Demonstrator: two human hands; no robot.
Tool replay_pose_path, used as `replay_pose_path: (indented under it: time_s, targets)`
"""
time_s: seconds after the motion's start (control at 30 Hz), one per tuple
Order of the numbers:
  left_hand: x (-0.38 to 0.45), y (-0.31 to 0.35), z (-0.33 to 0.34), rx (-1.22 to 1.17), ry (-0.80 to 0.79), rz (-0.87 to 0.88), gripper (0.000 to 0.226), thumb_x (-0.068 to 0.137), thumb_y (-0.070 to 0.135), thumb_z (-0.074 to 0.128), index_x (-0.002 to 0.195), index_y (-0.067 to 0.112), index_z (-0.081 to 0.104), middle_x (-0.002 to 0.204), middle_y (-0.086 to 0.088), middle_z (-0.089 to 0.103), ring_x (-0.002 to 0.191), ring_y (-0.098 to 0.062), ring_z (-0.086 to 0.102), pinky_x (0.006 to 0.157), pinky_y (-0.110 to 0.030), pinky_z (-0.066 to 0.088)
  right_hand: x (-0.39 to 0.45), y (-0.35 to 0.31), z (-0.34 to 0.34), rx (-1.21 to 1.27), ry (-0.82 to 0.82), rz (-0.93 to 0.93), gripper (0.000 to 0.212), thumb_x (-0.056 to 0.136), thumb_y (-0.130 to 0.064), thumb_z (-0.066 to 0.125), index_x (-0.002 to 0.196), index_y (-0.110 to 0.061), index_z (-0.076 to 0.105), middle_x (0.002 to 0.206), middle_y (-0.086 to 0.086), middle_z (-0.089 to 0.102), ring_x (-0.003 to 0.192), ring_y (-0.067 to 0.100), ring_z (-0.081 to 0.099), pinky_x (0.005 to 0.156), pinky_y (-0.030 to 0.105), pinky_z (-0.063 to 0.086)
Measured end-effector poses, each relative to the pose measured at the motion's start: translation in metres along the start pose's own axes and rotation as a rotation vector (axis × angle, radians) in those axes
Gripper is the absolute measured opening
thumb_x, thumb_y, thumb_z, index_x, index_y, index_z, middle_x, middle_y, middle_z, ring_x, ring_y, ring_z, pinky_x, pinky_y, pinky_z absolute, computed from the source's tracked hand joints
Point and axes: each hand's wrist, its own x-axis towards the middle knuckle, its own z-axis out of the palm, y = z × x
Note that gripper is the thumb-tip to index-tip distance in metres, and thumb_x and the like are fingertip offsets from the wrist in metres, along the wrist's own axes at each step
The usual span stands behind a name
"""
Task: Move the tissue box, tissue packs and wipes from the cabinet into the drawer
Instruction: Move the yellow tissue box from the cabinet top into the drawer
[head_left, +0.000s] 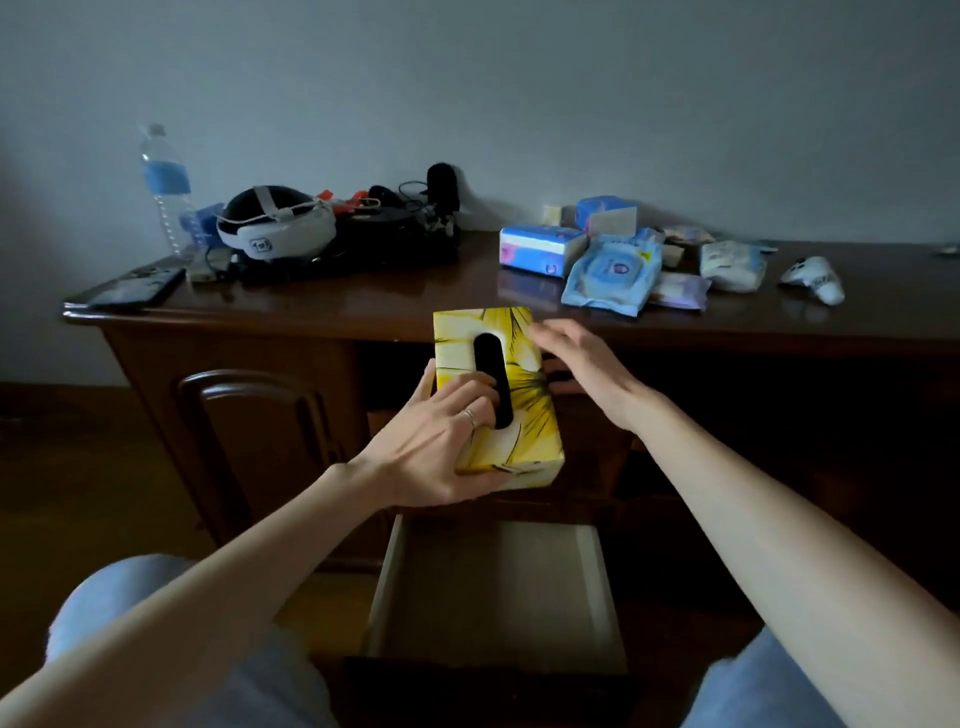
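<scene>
The left hand (436, 447) grips the yellow tissue box (524, 395) at its near end, above the open drawer (498, 587). The right hand (582, 364), fingers relaxed, hovers beside its far corner. Wipes (613, 275) lie on the desk (363, 301) beyond.

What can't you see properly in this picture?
- Head view: the front of the drawer is lost in shadow near the bottom edge.
- The tissue box: its underside is hidden, and the left hand covers its near corner.
- The print on the wipes is too small to read.
- The right hand is blurred; contact with the box is unclear.
</scene>
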Motion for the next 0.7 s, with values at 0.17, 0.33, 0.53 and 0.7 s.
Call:
replay_pose_path:
  time_s: [0.17, 0.33, 0.53, 0.7]
  targets:
    - [-0.066, 0.012, 0.064, -0.13, -0.141, -0.029, 0.059, 0.083, 0.067, 0.062, 0.111, 0.016, 0.057, 0.133, -0.001, 0.049, 0.129, -0.02, 0.047, 0.114, -0.058, 0.031, -0.034, 0.101, 0.04, 0.038, -0.252, 0.446, 0.104, 0.062, -0.07, 0.082, 0.147, -0.026, 0.041, 0.144, 0.004, 0.054, 0.127, 0.028, 0.057, 0.103, 0.056, 0.048]
    - [-0.107, 0.001, 0.129, -0.233, -0.346, -0.094, 0.063, 0.09, 0.073, 0.049, 0.123, 0.02, 0.058, 0.142, -0.001, 0.045, 0.134, -0.021, 0.044, 0.114, -0.048, 0.037, -0.058, 0.187, 0.081, 0.123, -0.355, 0.67, 0.048, 0.078, -0.061, 0.07, 0.108, -0.024, 0.069, 0.09, 0.006, 0.078, 0.079, 0.024, 0.077, 0.063, 0.035, 0.06]
    - [-0.14, -0.041, 0.197, -0.44, -0.466, -0.68, 0.069, 0.094, 0.074, 0.038, 0.148, 0.031, 0.036, 0.152, 0.0, 0.038, 0.13, -0.022, 0.049, 0.093, -0.039, 0.046, -0.046, 0.272, 0.117, 0.173, -0.333, 0.942, 0.051, 0.085, -0.053, 0.073, 0.119, -0.017, 0.061, 0.1, 0.019, 0.073, 0.078, 0.032, 0.075, 0.071, 0.047, 0.063]
    - [-0.169, -0.082, 0.251, -0.318, -0.538, -1.103, 0.075, 0.098, 0.048, 0.055, 0.158, 0.015, 0.022, 0.162, -0.011, 0.025, 0.148, -0.032, 0.025, 0.118, -0.05, 0.03, -0.025, 0.331, 0.157, 0.088, -0.159, 1.032, 0.065, 0.083, -0.057, 0.072, 0.128, -0.015, 0.049, 0.118, 0.0, 0.053, 0.114, 0.026, 0.057, 0.101, 0.042, 0.046]
